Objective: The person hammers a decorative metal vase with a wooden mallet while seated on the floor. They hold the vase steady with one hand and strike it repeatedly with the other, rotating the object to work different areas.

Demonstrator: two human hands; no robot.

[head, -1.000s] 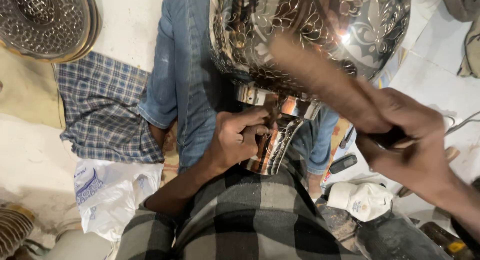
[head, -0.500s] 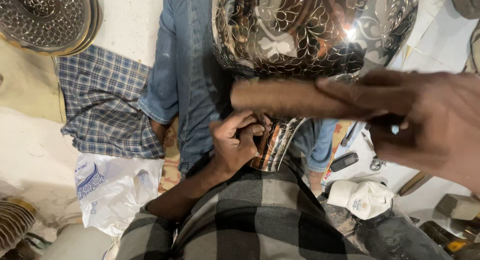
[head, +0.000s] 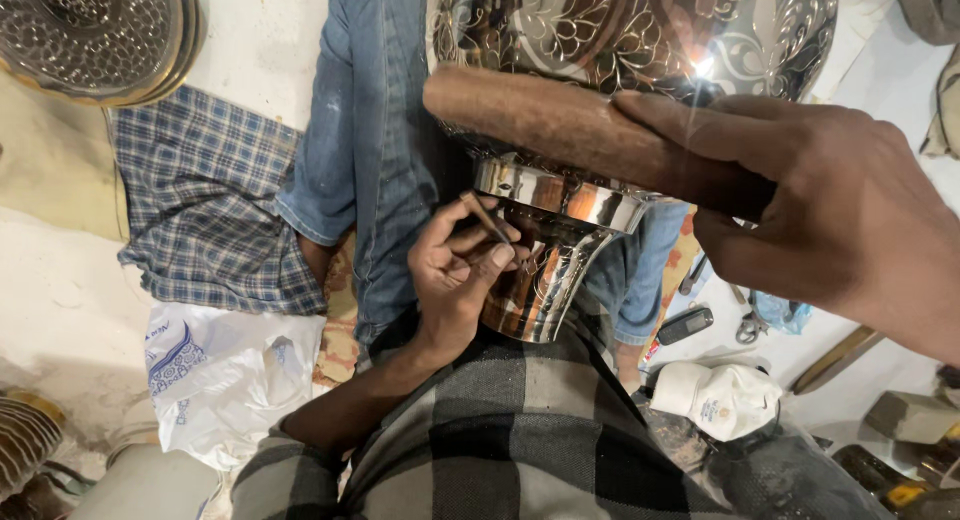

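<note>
Chisel is pinched by left hand against vase; mallet is gripped by right hand. A glancing blow would probably mar the engraving or strike fingers.

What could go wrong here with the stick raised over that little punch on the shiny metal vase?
The wooden stick in the right hand hangs just above the left hand, whose fingers pinch a thin punch against the vase's stem. A stroke that misses could hit those fingers. The polished, curved stem might let the tip skid and scratch the engraved pattern. The vase lies across the lap, so it may roll.
</note>
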